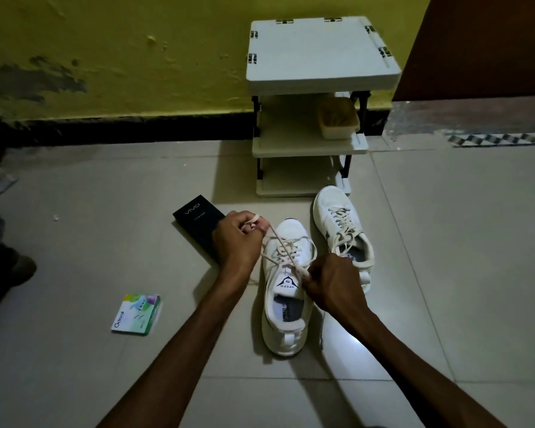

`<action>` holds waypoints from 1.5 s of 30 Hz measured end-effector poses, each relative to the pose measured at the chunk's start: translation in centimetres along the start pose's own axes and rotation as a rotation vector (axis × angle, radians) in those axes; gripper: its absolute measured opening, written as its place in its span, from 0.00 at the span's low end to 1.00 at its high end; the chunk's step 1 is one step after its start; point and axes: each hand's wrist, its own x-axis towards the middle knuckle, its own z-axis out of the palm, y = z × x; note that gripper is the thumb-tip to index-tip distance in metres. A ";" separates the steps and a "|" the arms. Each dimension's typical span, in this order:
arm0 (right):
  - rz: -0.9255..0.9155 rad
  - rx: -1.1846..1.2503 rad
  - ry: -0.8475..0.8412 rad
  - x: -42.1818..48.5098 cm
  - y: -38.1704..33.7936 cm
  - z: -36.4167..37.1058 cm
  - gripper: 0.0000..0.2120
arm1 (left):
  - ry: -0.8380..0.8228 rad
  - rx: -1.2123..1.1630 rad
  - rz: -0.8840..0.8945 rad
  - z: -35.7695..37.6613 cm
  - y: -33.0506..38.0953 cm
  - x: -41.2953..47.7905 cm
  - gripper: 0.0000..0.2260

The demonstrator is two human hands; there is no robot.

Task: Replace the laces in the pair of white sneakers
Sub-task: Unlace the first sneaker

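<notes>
A person sits on a tiled floor (105,381) in dim light, both bare arms reaching forward to a white sneaker (286,291) that lies directly in front, toe pointing away. The left hand (240,239) is closed in a fist around one end of the cream lace (286,250), pulling it up and to the left above the toe. The right hand (328,281) is closed with a pinching grip on the other end of the same lace, low beside the tongue.

What could go wrong, as a judgement: the two ends look drawn to unequal lengths, so a hard tug from one hand could slide the lace through the eyelets and leave one side short or pull it right out. The crossings over the tongue look loose and uneven; pulling without straightening them might twist the flat lace or skip an eyelet. The poor light makes the small holes hard to find. The shoe is not braced, so it may tip or drag.

The near sneaker is white with a dark trim line, its tongue label reading "SPEED". A second sneaker (343,230) stands just beside it to the right and further away, laced with loose ends. Whether either lace is old or new cannot be told.

A black phone box (195,220) lies under the left wrist; a small green packet (136,315) lies well to the left. A white shelf rack (318,72) stands against the yellow wall (121,47).
</notes>
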 end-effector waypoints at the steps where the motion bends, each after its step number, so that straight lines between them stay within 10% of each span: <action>1: 0.001 -0.005 -0.008 0.0 -0.1 0.0 0.15 | -0.010 -0.126 -0.109 0.2 -0.1 -0.1 0.03; 7: 0.008 -0.041 -0.013 -0.1 -0.2 0.1 0.15 | -0.202 -0.684 -0.468 0.6 0.3 -0.4 0.12; 12: 0.039 -0.009 -0.037 -0.1 0.5 -0.2 0.13 | -0.460 0.026 -0.112 0.1 0.2 1.4 0.11; 16: 0.003 -0.045 -0.044 -0.1 0.2 -0.3 0.15 | -0.394 0.196 -0.051 -0.7 0.0 0.9 0.10; 21: -0.014 -0.254 -0.120 -0.3 -1.3 -1.0 0.18 | -0.337 0.992 0.067 -2.5 -0.1 -1.4 0.22; 32: -0.064 -0.464 -0.074 -1.7 -3.3 -0.3 0.11 | -0.413 0.710 0.085 0.3 -1.9 -5.7 0.32; 39: 0.004 0.201 0.136 -2.4 1.0 0.6 0.17 | -0.335 0.446 -0.193 -1.6 -4.2 -4.1 0.26; 45: -0.109 -0.122 0.105 -2.3 -1.1 0.2 0.05 | -0.241 0.464 0.056 -1.6 -3.2 -6.3 0.26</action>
